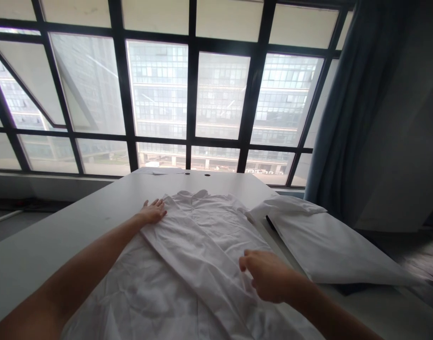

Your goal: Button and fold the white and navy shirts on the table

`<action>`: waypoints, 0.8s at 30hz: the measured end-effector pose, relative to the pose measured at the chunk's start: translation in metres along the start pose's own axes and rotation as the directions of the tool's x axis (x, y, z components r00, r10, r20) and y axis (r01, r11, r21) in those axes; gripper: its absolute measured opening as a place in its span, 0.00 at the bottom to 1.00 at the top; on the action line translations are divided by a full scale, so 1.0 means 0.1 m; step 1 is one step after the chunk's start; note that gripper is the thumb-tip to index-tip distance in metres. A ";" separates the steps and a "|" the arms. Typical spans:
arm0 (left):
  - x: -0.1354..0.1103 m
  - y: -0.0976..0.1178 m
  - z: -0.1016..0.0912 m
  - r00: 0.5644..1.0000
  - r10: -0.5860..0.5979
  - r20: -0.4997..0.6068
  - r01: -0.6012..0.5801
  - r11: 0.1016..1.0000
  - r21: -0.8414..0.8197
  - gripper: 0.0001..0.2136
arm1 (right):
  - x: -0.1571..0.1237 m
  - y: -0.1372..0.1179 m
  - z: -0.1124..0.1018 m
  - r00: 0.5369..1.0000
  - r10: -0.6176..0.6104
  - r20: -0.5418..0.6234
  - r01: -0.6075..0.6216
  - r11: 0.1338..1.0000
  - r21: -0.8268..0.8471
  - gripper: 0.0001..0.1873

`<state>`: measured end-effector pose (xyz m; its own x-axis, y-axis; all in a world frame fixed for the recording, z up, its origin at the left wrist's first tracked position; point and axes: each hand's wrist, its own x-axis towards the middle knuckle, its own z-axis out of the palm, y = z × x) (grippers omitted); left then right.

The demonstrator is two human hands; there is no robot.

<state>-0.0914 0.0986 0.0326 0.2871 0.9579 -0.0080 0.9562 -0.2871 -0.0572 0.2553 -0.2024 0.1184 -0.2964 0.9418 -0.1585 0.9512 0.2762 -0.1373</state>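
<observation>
White shirt (198,245) spread on a desk (60,241), both hands on it.
The left-hand grip (152,211) lies flat beside the collar, fingers spread; the right-hand grip (267,276) curls over the shirt's front, lower down. A folded white cloth (326,245) lies just beside the shirt; a big window (159,89) and blue curtain (329,118) stand beyond.

White cloth (329,245) blocking right of shirt (188,255)

A pale grey table (49,250) runs from the bottom left of the frame toward the window. A white collared shirt (202,236) lies spread on it at lower center, its wide sleeve (329,245) reaching right, over the table's right edge. Two small dark holes (197,174) mark the far end.
</observation>
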 end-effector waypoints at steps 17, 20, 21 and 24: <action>0.55 0.02 0.08 1.000 -0.002 0.021 0.005 0.987 -0.161 0.40 | 0.60 -0.20 0.45 0.808 -0.589 -0.036 0.576 0.774 0.265 0.48; 0.61 0.01 0.06 1.000 -0.011 0.023 0.014 0.988 -0.156 0.39 | 0.57 -0.23 0.46 0.813 -0.582 -0.033 0.566 0.774 0.285 0.46; 0.62 0.02 0.04 1.000 -0.015 0.026 0.019 0.988 -0.154 0.39 | 0.56 -0.24 0.46 0.815 -0.579 -0.033 0.563 0.776 0.285 0.46; 0.60 0.12 -0.03 0.998 -0.062 0.020 0.064 0.992 -0.112 0.36 | 0.54 -0.27 0.49 0.820 -0.571 -0.050 0.561 0.782 0.272 0.46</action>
<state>-0.0623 0.1528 0.0345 0.2257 0.9739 -0.0242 0.9730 -0.2241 0.0546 0.2097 -0.1678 0.0656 -0.7817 0.6237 -0.0030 0.5541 0.6923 -0.4622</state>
